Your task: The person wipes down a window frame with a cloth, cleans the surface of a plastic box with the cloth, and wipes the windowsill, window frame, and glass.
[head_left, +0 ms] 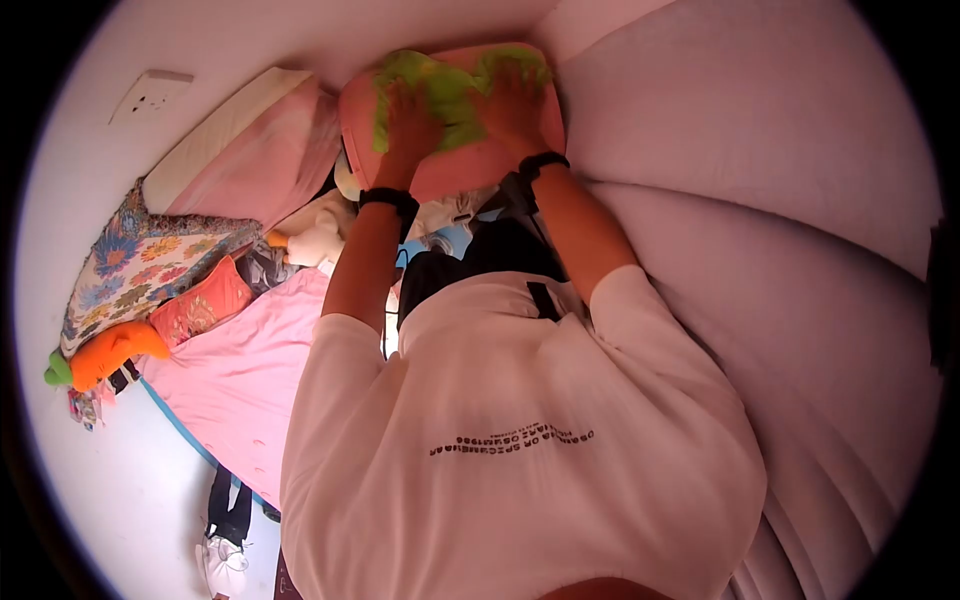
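- Hands: I have both on the green cloth (455, 97), which lies rumpled over the far part of the pink case (463, 172); the case is at the far end of the scene, against the pale wall.
- Left hand (410, 118): palm down on the cloth's left part, fingers somewhat spread and pointing away from me. No pinch seen.
- Right hand (512, 105): palm down toward the cloth's right part, fingers apart and dim against the green; exact fingertip contact I cannot tell.
- Wrists: a black band on each.
- Left of case: a cream-and-pink padded item (250, 150) leans near the wall socket (152, 97).
- Nearer on the left: flowered cloth (145, 255), red cushion (203, 300), orange carrot toy (115, 352) with green top, and white plush toy (315, 243).
- Pink sheet (240, 365) spread out beside my left arm.
- Near left: dark trousers (229, 508) and a pale garment (222, 565).
- Right side: large pale, folded fabric (770, 260) beside my right arm.
- My white shirt (500, 400) fills the near middle.
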Demonstrator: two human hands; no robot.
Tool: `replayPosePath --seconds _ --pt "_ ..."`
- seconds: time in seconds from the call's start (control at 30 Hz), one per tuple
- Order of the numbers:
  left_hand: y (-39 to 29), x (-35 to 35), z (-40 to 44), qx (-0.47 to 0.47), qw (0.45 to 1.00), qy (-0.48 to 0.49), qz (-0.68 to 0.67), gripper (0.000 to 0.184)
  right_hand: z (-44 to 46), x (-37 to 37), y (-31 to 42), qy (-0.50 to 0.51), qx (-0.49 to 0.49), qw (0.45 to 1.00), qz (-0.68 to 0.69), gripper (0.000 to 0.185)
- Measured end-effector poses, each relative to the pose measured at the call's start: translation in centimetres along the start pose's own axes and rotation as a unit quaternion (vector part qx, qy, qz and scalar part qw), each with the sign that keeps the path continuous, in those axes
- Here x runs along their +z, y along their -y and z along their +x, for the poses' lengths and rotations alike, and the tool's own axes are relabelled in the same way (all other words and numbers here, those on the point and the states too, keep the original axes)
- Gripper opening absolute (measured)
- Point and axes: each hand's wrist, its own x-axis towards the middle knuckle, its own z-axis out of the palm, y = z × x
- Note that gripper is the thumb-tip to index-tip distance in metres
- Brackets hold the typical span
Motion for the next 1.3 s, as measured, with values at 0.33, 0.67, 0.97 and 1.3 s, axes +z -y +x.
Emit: replayPosePath --seconds 0.33,0.67,0.97,1.3 --pt "-7.0 3.6 3.5 0.126 0.990 0.014 -0.056 0.064 -3.8 -3.8 -3.3 0.109 0.130 0.986 -0.010 0.077" --pt "-12.5 -1.4 -1.4 -0.077 0.993 0.090 0.010 0.039 1.8 -2.9 -4.9 0.163 0.102 0.981 0.030 0.033" --pt "-12.3 -1.5 4.0 -0.098 0.974 0.196 0.051 0.030 -0.7 -3.8 -6.5 0.010 -0.019 0.997 0.069 0.030" --pt "-8.0 -5.4 -3.1 -0.034 0.978 0.197 -0.060 0.039 -5.6 -2.8 0.6 0.058 0.130 0.990 0.012 0.056"
